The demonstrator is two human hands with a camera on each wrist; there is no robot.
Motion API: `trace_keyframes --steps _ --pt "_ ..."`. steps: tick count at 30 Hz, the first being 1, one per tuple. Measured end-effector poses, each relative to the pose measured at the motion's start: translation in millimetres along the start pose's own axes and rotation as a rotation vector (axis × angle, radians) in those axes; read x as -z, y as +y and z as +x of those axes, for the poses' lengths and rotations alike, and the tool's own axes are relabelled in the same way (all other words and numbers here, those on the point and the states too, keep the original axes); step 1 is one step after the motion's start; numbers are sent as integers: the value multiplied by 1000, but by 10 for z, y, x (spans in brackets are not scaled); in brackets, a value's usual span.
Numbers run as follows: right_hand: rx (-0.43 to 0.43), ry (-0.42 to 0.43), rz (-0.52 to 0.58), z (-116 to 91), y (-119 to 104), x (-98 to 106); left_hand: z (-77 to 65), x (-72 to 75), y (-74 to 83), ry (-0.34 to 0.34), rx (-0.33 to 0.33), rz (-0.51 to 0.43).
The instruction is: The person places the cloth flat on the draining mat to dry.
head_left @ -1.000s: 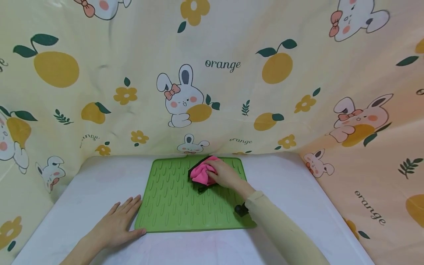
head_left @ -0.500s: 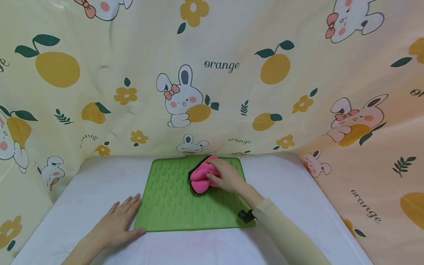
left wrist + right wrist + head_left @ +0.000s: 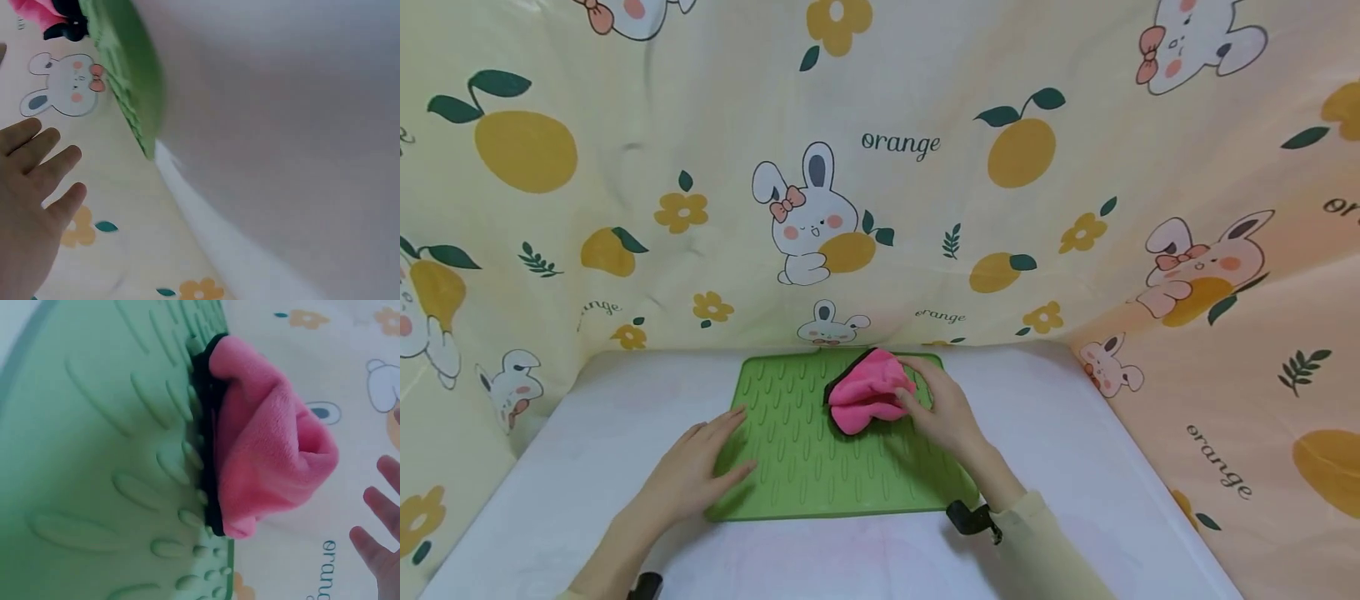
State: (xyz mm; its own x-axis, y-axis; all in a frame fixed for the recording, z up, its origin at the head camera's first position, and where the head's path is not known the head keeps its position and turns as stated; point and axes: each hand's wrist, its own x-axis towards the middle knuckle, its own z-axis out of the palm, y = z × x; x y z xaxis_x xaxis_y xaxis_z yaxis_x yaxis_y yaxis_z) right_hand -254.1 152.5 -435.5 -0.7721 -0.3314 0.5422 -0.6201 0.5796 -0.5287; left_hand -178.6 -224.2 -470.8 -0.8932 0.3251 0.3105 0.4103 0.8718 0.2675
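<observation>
A crumpled pink fleece piece with black edging lies on the back part of a green ridged mat. The right wrist view shows this pink fleece standing up in soft folds, its black edge against the ridges. My right hand is at its right side with fingers loosely bent; in the right wrist view the fingertips are apart from the fleece. Over the mat's left edge, my left hand hovers with fingers spread, holding nothing. A small black part shows beside the fleece in the left wrist view.
The mat lies on a white-covered table. Behind and at both sides rises a cream sheet printed with rabbits and oranges. A black wrist device sits by the right sleeve.
My right hand has let go of the pink fleece and drawn back rightward; the fleece has opened out more. My left hand has lifted off the table and mat edge and moved right.
</observation>
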Motion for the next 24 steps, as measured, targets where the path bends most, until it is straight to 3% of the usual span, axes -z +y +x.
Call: trace_keyframes --steps 5,9,15,24 --pt "81 142 58 -128 -52 -43 283 -64 124 130 -15 -127" --pt "99 187 72 -221 -135 -141 492 -145 220 219 2 -259" --pt "49 148 26 -291 -255 -348 731 -300 304 267 49 -404" --pt "-79 25 -62 -247 -377 -612 1016 -456 470 235 139 -496"
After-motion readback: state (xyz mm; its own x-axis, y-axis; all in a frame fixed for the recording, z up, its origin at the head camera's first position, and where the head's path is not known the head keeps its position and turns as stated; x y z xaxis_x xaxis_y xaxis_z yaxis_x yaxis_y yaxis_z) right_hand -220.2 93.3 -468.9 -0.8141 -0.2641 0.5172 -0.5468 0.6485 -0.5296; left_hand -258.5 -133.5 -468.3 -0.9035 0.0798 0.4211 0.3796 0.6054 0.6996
